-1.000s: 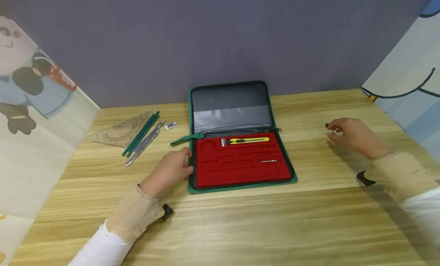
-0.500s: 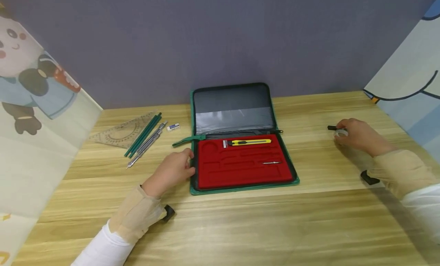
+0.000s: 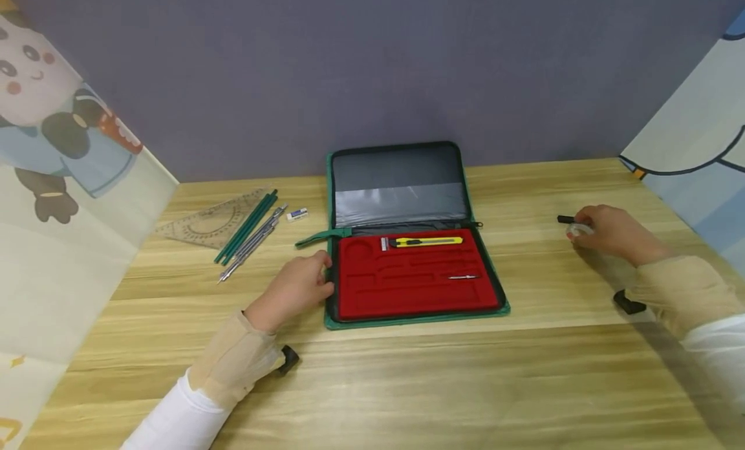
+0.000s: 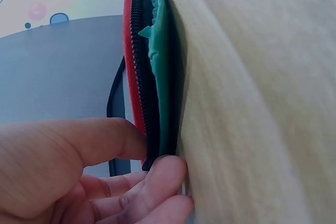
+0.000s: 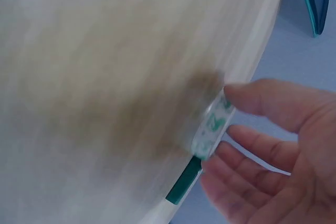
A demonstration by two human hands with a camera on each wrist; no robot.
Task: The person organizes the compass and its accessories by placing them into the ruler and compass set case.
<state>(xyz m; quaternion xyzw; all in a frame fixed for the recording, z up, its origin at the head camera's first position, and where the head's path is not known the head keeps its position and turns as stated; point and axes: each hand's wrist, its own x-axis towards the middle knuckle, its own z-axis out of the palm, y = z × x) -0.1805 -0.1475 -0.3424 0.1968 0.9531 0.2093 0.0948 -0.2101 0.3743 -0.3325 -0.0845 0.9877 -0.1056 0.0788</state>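
Observation:
An open green zip case (image 3: pixel 416 318) with a red moulded inlay lies on the table. My left hand (image 3: pixel 293 285) holds its left edge; in the left wrist view the thumb and fingers pinch the zipped rim (image 4: pixel 140 77). A yellow utility knife (image 3: pixel 427 242), a small silver piece (image 3: pixel 384 244) and a thin metal piece (image 3: pixel 463 277) lie in the inlay. Off to the right, my right hand (image 3: pixel 614 231) holds a small clear roll of tape (image 5: pixel 212 127) with green print between thumb and fingers, low over the table. Beside it is a short dark green stick (image 5: pixel 184 181), black-looking from the head.
Left of the case lie a clear set square (image 3: pixel 198 227), green pencils (image 3: pixel 247 227), silver compasses (image 3: pixel 253 243) and a small white eraser (image 3: pixel 297 214). The case's strap (image 3: pixel 320 236) sticks out leftward. A grey partition (image 3: pixel 396 62) stands behind the table.
The right fingers have shifted around the tape roll, uncovering more of the dark stick beside it. My left hand keeps its place on the case's edge; the head view has drifted slightly.

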